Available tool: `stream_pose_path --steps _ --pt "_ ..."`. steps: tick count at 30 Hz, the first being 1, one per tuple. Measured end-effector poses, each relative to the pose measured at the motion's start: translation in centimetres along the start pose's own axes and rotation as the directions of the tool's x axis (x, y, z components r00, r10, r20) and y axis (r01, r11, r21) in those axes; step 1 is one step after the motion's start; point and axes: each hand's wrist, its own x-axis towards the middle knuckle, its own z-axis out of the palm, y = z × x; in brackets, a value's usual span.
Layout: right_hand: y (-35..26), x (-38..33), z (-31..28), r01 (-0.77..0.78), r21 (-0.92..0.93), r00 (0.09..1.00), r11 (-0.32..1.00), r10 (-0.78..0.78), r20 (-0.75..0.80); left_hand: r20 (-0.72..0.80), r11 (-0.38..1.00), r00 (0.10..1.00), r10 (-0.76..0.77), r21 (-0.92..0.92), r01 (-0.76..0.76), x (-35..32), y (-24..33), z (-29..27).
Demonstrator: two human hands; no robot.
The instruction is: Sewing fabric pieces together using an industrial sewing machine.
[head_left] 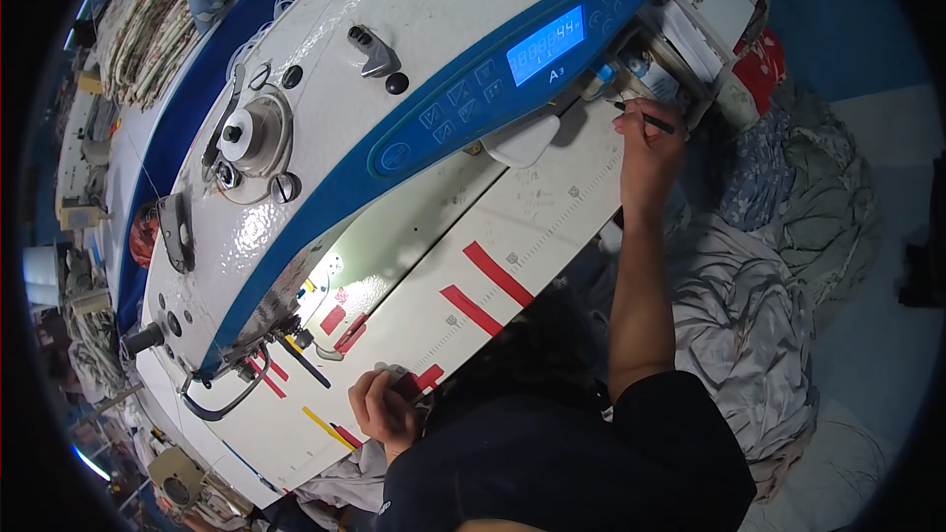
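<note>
1. Head view, the hands: The right hand point(645, 158) reaches to the far right of a long white bench point(473, 227), at its near edge. Its thumb and fingers are pinched narrow around a slim black pen-like tool point(660, 123), held like a pencil, probably for fine control. The tool is at the bench's right end, beside an open compartment stuffed with papers point(690, 39).

2. Head view, the other hand: The left hand point(384, 412) is at the near edge, towards the bench's left end, fingers curled beside a short red tape piece point(427, 377). It may be steadying something there; whether it grips anything, I cannot tell.

3. Head view, the surface: A printed grey measuring scale runs along the near edge. Two long red tape strips point(498, 274) lie across it, perhaps as position marks. A thin yellow strip point(327, 428) is stuck nearer the left end. Over the bench arches a large white sewing machine point(325, 69) with a blue control panel and lit screen point(545, 44); a lamp brightens the area below its needle end.

4. Head view, the room: Crumpled pale grey cloth point(744, 305) is heaped to the right, before a blue wall point(857, 20). Folded patterned fabric point(148, 34) is stacked at upper left, with further machines down the left side.
</note>
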Motion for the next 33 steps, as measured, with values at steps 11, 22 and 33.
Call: stream_pose_path --steps 11,22,33 --pt "0.4 0.6 0.2 0.126 -0.005 0.991 0.992 -0.125 0.052 -0.013 1.0 1.0 -0.006 -0.001 0.006 0.3 0.3 0.2" --pt "-1.0 0.2 0.0 -0.008 -0.04 1.0 0.999 0.008 0.001 -0.015 0.999 0.999 -0.038 -0.002 0.037 0.3 0.7 0.1" --pt "0.3 0.3 0.0 0.098 -0.023 0.995 0.995 -0.097 0.034 -0.018 1.0 1.0 -0.017 0.013 0.017 0.4 0.5 0.2"
